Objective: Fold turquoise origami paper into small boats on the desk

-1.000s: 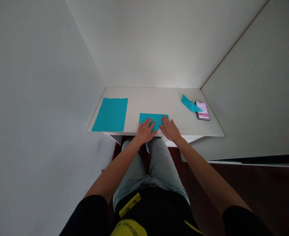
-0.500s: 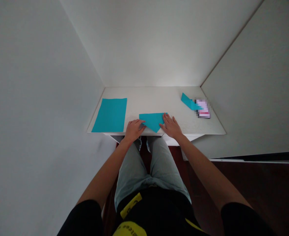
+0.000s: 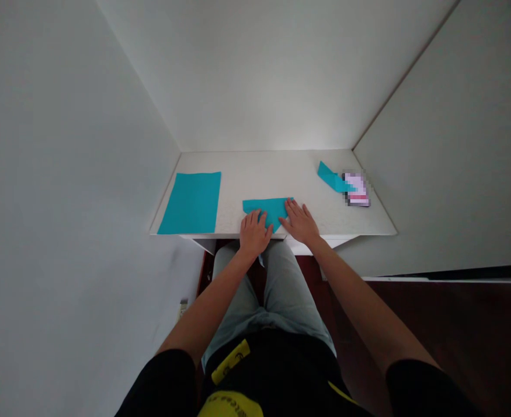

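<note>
A folded sheet of blue paper point(image 3: 269, 205) lies at the front edge of the white tabletop, its straight side away from me and a pointed corner toward me. My left hand point(image 3: 254, 231) rests flat over its left part, fingers stretched out, covering some of the near edge. On the right end of the paper lies my right hand point(image 3: 301, 222), fingers extended and pressing on it. Neither hand is wrapped round anything.
A larger flat sheet of blue paper point(image 3: 191, 202) lies at the table's left. At the right, a folded blue paper piece point(image 3: 330, 178) partly overlaps a blurred, pinkish flat object point(image 3: 358, 197). White walls close in the white tabletop point(image 3: 255, 171) behind and on both sides.
My left hand has moved right, from pinching the folded paper's left edge to lying flat on top of it. The right hand stays in place on the paper.
</note>
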Demonstrator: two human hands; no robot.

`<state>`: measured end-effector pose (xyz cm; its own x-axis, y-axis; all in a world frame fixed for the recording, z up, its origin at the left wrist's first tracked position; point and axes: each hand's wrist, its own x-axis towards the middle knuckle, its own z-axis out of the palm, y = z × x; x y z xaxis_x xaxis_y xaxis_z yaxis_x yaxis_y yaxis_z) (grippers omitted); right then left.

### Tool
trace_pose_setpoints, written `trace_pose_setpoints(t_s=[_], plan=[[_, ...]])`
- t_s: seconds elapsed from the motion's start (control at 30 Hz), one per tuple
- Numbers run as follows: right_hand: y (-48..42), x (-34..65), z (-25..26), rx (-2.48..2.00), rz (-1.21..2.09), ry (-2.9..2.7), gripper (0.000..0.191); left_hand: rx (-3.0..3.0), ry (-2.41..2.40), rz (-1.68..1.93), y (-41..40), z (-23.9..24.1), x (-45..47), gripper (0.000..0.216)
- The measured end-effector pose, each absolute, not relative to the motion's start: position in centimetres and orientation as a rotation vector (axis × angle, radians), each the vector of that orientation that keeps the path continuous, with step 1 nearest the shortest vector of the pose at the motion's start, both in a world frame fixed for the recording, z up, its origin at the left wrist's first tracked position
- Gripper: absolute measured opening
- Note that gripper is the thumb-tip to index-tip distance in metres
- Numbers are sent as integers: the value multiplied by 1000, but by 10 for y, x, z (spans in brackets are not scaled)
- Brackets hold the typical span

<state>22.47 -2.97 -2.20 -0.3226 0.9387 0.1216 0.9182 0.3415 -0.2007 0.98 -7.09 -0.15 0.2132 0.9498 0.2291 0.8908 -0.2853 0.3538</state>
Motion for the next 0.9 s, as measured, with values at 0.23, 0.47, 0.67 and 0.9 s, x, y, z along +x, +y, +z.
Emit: trace_pose_setpoints(t_s=[0.23,0.47,0.67,0.9], plan=[[-30,224,-22,-1664,125,-2359,74,2292,1784,637,-70,-8,12,60],[-43,225,-17,-1675,48,-2257,72,2250,1843,444,-57,2,2,59],[-73,220,0,-1550,15,-2376,64,2443,1811,354,-44,15,-4,50],[-107,205,6,-1337,96,-2529,64,2460,1747,271,-41,24,11,44]])
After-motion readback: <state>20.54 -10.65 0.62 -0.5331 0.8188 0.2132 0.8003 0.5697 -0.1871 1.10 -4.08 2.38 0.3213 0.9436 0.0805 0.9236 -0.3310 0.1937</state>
